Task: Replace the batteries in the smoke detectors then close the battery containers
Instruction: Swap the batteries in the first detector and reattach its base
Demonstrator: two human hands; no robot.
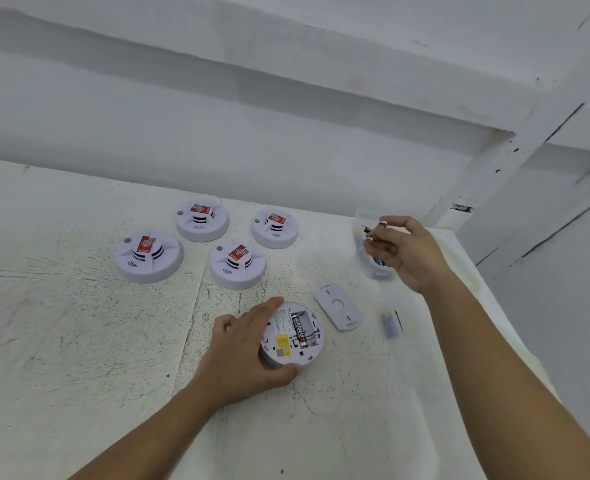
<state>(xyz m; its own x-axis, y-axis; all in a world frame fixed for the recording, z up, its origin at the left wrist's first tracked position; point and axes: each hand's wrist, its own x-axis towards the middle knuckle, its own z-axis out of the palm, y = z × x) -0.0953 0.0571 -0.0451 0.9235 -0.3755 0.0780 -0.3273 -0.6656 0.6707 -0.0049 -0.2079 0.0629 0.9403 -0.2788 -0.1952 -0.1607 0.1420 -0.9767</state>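
- Gripping the upturned smoke detector (293, 337) by its rim, the left hand (248, 344) is seen at the near middle of the white table (79, 323); the thumb is curled round the near edge and the fingers round the far-left edge.
- The open battery bay of that detector is turned upward, and a black battery (300, 329) is seated in it (the slot just beside it looks bare).
- The battery cover (338, 306) is laid flat on the table just right of the detector, apart from it.
- A loose battery (389, 323) is laid farther right, near the table's edge.
- The right hand (408, 251) is held over a clear container (376, 271) at the far right, its fingers curled, with a dark item (373, 237) pinched at the fingertips (too blurred to be named).
- Four other detectors (148, 256) (202, 219) (274, 227) (238, 263) are set face up in a cluster behind, each marked with a red label.
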